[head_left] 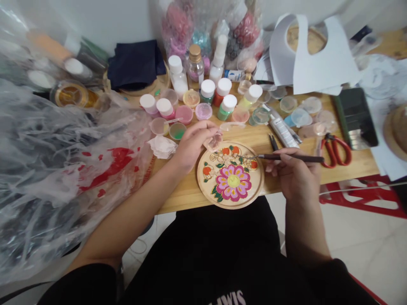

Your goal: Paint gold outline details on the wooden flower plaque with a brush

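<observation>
A round wooden plaque lies at the table's front edge, partly over it. On it is a pink and purple flower with a yellow centre, green leaves, small orange fruits and gold outlines. My left hand is closed on a small clear plastic cup at the plaque's upper left rim. My right hand grips a dark-handled tool with a thin metal tip like a pen. Its tip is over the upper part of the plaque, among the orange fruits; whether it touches the surface I cannot tell.
Behind the plaque stand several white-capped jars and small colour cups. A crumpled tissue lies left. Rightward are a metal tube, red-handled pliers and a phone. Clear plastic sheeting covers the left side.
</observation>
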Available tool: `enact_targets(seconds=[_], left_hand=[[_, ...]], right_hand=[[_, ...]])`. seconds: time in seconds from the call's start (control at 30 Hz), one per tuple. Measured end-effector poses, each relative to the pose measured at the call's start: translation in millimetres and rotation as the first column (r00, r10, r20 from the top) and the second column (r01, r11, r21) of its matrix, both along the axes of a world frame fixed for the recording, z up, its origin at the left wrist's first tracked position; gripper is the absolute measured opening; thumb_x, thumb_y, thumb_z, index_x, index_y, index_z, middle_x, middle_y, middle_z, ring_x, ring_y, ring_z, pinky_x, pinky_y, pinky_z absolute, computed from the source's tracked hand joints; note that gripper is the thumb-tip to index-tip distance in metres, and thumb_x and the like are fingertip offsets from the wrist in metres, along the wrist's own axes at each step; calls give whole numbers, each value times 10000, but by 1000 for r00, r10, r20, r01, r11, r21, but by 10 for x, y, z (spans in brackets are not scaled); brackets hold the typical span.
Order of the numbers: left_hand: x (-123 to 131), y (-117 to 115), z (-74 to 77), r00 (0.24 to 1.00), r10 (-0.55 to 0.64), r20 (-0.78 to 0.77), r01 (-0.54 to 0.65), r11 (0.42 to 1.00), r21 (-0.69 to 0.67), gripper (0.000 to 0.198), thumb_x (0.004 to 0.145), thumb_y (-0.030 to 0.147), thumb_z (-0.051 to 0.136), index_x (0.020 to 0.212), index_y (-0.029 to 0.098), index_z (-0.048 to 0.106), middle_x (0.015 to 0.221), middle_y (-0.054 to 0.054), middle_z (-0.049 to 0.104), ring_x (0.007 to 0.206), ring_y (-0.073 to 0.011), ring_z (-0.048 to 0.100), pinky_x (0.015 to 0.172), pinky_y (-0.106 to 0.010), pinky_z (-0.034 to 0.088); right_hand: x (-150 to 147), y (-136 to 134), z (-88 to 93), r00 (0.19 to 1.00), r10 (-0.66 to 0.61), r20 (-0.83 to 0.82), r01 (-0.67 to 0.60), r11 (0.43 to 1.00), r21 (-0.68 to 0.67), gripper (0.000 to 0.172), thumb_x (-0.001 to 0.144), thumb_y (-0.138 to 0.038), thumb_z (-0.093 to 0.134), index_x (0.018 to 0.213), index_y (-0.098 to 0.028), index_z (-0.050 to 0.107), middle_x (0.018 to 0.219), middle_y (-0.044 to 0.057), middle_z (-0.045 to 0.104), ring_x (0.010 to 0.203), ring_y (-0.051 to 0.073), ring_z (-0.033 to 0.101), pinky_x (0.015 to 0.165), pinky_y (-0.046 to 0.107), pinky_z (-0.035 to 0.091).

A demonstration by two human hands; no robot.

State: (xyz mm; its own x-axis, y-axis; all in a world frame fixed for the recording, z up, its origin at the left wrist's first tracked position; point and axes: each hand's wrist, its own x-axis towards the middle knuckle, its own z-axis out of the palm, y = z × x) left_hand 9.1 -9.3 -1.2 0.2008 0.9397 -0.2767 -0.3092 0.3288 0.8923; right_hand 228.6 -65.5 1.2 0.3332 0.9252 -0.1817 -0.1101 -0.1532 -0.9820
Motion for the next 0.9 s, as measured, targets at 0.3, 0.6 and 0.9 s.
enact_targets(seconds=[0.3,0.6,0.9], left_hand=[[3,1,-8,1000,-3,12,2,1000,9,105,750,271,616,713,178,585,694,22,643,638,-85,583,645,-235,455],[-12,3,-34,1000,-21,13,20,999,34,116,768,284,608,724,179,586,721,13,649,663,-83,584,661,-235,453],[-5,3,-15,1000,-13,-6,13,1000,17,115,758,288,609,715,184,585,712,10,647,658,-93,578,646,-241,451]], right_hand=[[40,8,-2,999,24,-44,-24,1000,0,138,644,-281,711,663,-158,653,503,6,655,362,112,554,332,190,340],[39,10,54,999,-5,-47,5,1000,6,109,601,-263,724,622,-174,663,480,-5,646,339,122,548,324,211,354],[15,29,45,998,56,1,-56,998,12,100,635,-251,718,667,-167,676,489,6,653,355,124,559,332,212,359]])
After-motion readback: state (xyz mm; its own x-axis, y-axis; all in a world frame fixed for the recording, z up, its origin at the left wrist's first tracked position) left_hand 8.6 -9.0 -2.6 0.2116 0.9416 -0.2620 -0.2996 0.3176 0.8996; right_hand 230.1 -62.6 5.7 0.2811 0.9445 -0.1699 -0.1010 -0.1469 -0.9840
